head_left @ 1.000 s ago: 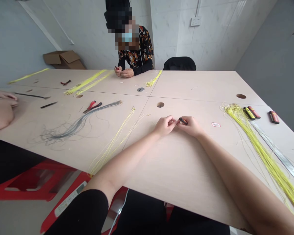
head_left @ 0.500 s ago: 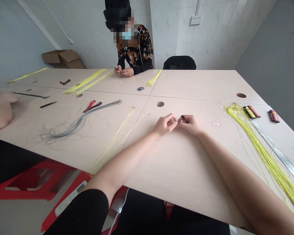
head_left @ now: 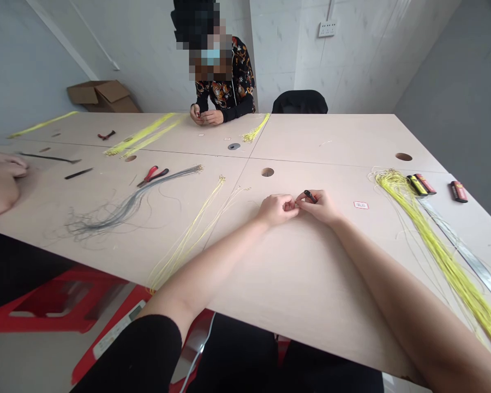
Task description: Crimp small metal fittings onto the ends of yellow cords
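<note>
A: What lies on the worktop (head_left: 335,142)?

B: On the right side lies a thick bundle of yellow cords (head_left: 445,267). Left of the hands is a thinner group of yellow cords (head_left: 188,245), and beyond it a grey wire bundle (head_left: 126,207) and red-handled pliers (head_left: 153,176).

A: How much is done, and how much is left?

B: The thick bundle has many more cords than the thin group. More than this the view does not show.

A: And the hands?

B: The left hand (head_left: 276,210) and the right hand (head_left: 321,208) are close together near the middle of the worktop. The right fingers (head_left: 300,201) pinch narrow on a small black piece (head_left: 310,196), just beside the left hand. The left fingers (head_left: 289,206) are curled, but I cannot tell if they hold something.
</note>
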The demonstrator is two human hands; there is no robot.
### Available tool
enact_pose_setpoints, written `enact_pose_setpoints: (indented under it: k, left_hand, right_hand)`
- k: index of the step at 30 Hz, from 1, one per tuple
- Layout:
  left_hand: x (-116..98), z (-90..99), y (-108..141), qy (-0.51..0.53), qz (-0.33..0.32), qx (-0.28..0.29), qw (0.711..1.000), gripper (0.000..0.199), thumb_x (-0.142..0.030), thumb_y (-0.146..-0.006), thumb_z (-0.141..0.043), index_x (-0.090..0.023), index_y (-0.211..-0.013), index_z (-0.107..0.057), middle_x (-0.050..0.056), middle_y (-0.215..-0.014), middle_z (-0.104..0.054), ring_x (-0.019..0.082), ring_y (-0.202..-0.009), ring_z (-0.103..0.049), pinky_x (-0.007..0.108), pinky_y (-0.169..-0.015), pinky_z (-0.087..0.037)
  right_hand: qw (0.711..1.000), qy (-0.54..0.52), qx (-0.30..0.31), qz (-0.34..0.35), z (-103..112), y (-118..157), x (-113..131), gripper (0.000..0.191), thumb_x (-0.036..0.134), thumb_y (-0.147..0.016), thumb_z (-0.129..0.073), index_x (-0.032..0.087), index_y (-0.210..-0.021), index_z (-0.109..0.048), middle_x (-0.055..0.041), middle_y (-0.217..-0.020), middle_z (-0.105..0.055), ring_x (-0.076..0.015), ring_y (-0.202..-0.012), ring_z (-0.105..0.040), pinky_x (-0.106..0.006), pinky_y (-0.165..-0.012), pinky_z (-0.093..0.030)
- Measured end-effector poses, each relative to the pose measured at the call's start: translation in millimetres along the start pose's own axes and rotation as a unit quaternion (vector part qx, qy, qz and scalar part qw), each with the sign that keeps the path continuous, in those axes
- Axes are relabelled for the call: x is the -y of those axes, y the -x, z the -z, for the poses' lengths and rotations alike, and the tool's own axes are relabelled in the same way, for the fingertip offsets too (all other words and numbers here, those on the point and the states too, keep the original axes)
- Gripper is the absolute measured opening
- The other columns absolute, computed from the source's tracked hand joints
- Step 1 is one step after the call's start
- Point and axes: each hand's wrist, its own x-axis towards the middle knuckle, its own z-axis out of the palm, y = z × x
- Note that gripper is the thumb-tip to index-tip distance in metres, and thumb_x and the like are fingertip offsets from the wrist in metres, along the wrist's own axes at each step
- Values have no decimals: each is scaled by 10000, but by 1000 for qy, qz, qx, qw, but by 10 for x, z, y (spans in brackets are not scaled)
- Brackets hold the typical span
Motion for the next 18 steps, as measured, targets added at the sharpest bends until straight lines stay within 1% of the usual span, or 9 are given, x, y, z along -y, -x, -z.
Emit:
enact_pose_setpoints:
  k: [3, 7, 14, 18]
  left_hand:
    - [2, -2, -3, -10, -3, -7, 1000, 140, -265, -688, -594, -167, -598, -551, -25, -603, -580, 86, -576, -484, 217, -589, -361]
    - [2, -8, -5, -16, -3, -13, 1000, 124, -262, -693, -591, -169, -614, -573, -18, -621, -596, 91, -588, -499, 220, -600, -372]
    - [-27, 18, 4, -16, 3, -15, 1000, 83, -247, -664, -601, -168, -639, -595, -17, -620, -600, 94, -586, -512, 221, -594, -379]
    - [-41, 41, 9, -12, -4, -5, 1000, 103, -258, -694, -577, -167, -649, -593, -16, -629, -610, 93, -581, -516, 223, -582, -371]
  right_hand:
    - [1000, 3, -4, 2, 4, -3, -6, 206, 337, -645, -544, 150, -658, -631, 49, -511, -306, -86, -526, -283, -258, -521, -223]
    - [1000, -5, -3, 5, 7, -4, -7, 195, 330, -642, -547, 152, -656, -624, 40, -527, -348, -92, -545, -311, -259, -534, -248]
    - [1000, -2, -1, 6, 17, 14, 21, 180, 315, -647, -554, 150, -646, -626, 55, -507, -297, -79, -525, -271, -254, -517, -219]
    - [1000, -9, 16, 8, 21, 18, 29, 180, 312, -652, -561, 146, -658, -632, 65, -492, -276, -69, -506, -243, -253, -507, -200]
